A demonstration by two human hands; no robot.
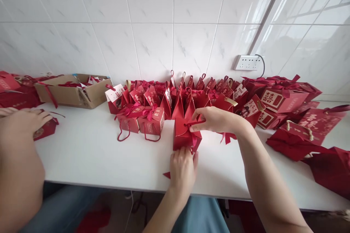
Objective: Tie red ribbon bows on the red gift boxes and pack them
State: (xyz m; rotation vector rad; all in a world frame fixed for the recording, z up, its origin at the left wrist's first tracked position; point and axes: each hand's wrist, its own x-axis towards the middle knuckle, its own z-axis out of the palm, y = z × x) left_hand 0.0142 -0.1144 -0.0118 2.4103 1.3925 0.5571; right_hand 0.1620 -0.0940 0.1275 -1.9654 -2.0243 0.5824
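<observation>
A red gift box (179, 136) stands on the white table in front of me. My right hand (210, 119) reaches over its top from the right, with thumb and finger closed on the dark red ribbon (194, 140) there. At the box's near lower side, my left hand (182, 165) is closed with its fingers curled against the box; the fingertips are partly hidden. By my left wrist lies a small red pointed piece (167, 175). Just left of the box sit two red boxes (150, 121) with ribbon bows and rope handles.
Rows of red favour boxes (179, 105) stand behind. Stacked red boxes (284, 98) and red bags (319, 127) crowd the right. A cardboard box (68, 94) stands at left, near another person's hand (24, 123) on a red box. A power strip (246, 62) is on the wall.
</observation>
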